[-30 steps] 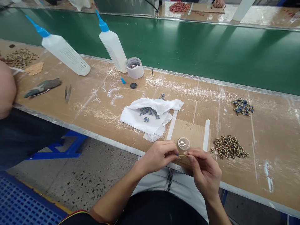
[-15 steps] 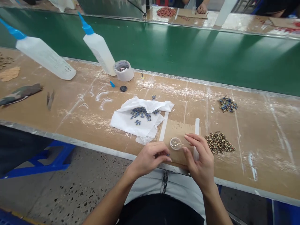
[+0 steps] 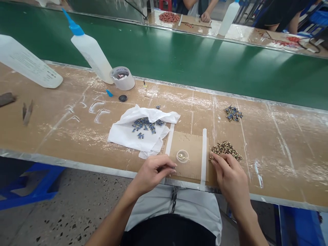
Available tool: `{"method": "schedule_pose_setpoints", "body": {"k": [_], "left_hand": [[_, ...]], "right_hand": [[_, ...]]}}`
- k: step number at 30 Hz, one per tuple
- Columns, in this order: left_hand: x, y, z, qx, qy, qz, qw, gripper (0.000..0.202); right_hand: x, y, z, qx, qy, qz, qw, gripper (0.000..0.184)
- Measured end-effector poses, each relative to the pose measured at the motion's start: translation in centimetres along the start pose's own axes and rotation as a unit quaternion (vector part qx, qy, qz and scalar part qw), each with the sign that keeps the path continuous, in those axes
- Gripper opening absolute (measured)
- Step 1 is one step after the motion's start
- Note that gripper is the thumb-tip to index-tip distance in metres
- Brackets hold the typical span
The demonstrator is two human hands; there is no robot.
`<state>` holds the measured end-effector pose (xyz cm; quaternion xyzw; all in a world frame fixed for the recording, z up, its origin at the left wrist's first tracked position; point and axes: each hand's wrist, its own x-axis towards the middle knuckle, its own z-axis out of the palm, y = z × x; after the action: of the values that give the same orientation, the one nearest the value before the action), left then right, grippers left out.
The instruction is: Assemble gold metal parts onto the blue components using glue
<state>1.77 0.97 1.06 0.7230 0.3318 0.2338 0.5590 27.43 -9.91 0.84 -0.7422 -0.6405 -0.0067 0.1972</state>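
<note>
head camera view: we look down at a small clear dish (image 3: 177, 157) on a cardboard-topped bench, and we place everything by it. a pile of tiny brown-and-gold pieces (image 3: 227, 149) lies to the right of the dish and a little beyond it; its long axis runs roughly left to right, though single pieces point every way. our right hand (image 3: 232, 174), the nearer one, is right of the dish, fingers bent, tips at the pile's near left edge; we cannot tell whether they pinch a piece. our left hand (image 3: 156, 171) is left of the dish and nearer us, thumb and finger closed on what looks like a small bluish piece (image 3: 173, 167). a thin looped wire (image 3: 186, 158) lies across the dish, its straight end pointing right. far left of the dish, a white bottle (image 3: 28, 65) carries printed lines, too small for us to read.
</note>
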Motion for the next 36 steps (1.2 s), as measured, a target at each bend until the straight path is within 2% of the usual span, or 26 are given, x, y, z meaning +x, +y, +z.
{"method": "schedule_pose_setpoints", "body": {"k": [3,5,8,10,12,15,18,21,24,32,36], "left_hand": [[-0.2,0.0,0.2,-0.047,0.01,-0.007,0.999,0.007],[-0.6,0.3,0.5,-0.077,0.021,-0.007,0.997,0.007],[-1.4,1.3,1.1,-0.081,0.033,0.0,0.996,0.01],[-1.8,2.4,1.5,-0.059,0.042,0.008,0.997,0.01],[-1.9,3.5,1.8,-0.031,0.054,0.022,0.998,0.009],[-1.7,4.5,2.2,-0.004,0.066,0.043,0.997,0.009],[-1.4,4.8,2.7,0.008,0.065,0.049,0.997,0.01],[-1.2,4.8,3.4,0.013,0.062,0.058,0.996,0.011],[-1.1,4.9,3.9,0.016,0.066,0.068,0.995,0.011],[-1.2,4.9,4.5,0.03,0.079,0.079,0.993,0.011],[-1.4,4.7,4.5,0.1,0.093,0.123,0.983,0.011]], "right_hand": [[1.0,0.1,-0.1,-0.046,-0.035,-0.033,0.998,0.021],[1.6,0.4,-0.6,-0.04,-0.044,-0.043,0.997,0.019],[1.7,0.4,-1.6,0.072,-0.041,-0.021,0.996,0.016],[1.2,-0.1,-2.2,0.197,-0.036,0.013,0.98,0.01],[0.4,-1.2,-2.5,0.317,-0.03,0.053,0.947,0.007],[-1.1,-3.4,-2.1,0.453,-0.014,0.146,0.879,0.011],[-2.2,-5.5,-1.5,0.544,-0.029,0.234,0.805,0.012],[-2.4,-6.8,-1.4,0.591,-0.036,0.267,0.76,0.011],[-2.2,-7.4,-1.6,0.605,-0.027,0.273,0.748,0.009],[-2.2,-7.6,-1.4,0.621,-0.057,0.244,0.742,0.006],[-2.4,-7.3,-1.2,0.618,-0.083,0.221,0.749,0.006]]}}
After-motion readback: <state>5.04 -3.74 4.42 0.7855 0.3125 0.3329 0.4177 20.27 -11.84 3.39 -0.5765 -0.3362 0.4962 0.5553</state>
